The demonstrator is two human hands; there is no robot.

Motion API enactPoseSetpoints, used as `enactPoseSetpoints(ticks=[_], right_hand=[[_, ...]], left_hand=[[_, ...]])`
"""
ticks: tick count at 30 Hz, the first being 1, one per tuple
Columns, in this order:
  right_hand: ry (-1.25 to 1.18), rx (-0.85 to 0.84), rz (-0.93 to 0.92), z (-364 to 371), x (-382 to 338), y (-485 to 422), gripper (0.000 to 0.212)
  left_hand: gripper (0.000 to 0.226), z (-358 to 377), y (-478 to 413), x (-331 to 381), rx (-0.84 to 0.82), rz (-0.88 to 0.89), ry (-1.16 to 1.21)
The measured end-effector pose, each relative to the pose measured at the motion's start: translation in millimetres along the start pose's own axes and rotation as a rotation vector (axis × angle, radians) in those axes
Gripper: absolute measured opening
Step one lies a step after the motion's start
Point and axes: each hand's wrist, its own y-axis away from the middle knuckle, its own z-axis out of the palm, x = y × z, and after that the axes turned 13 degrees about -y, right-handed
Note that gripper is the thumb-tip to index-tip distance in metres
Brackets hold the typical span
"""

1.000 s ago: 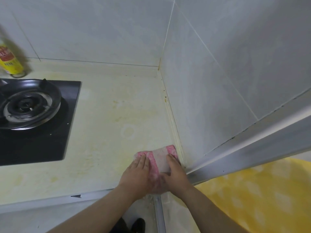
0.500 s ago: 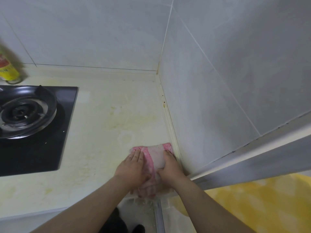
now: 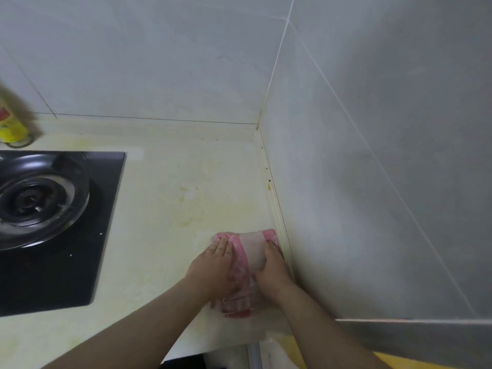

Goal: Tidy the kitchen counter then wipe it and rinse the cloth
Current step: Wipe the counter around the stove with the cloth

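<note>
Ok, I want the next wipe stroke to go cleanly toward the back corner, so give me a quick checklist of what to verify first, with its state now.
1. Both hands on the pink and white striped cloth: ok, left hand and right hand press it flat.
2. Cloth flat on the cream counter: ok.
3. Path to the back corner free of objects: ok.
4. Yellowish stains ahead of the cloth: not ok, unwiped.
5. Brown specks along the right wall seam: not ok.
6. Black gas hob clear of the stroke: ok, well to the left.
</note>
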Motion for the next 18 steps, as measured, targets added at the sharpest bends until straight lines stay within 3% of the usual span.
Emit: enactPoseSetpoints(ticks=[7,18], right_hand=[[-0.014,0.02,0.004,2.8,-3.4,-47.8,0.072],[-0.002,0.061,-0.053,-0.3,-44.8,-91.5,0.086]], left_hand=[[0.097,-13.8,-30.6,-17.8,0.025,0.022,-0.03],[0.101,-30.4,-82.9,-43.0,0.059,0.044,-0.073]])
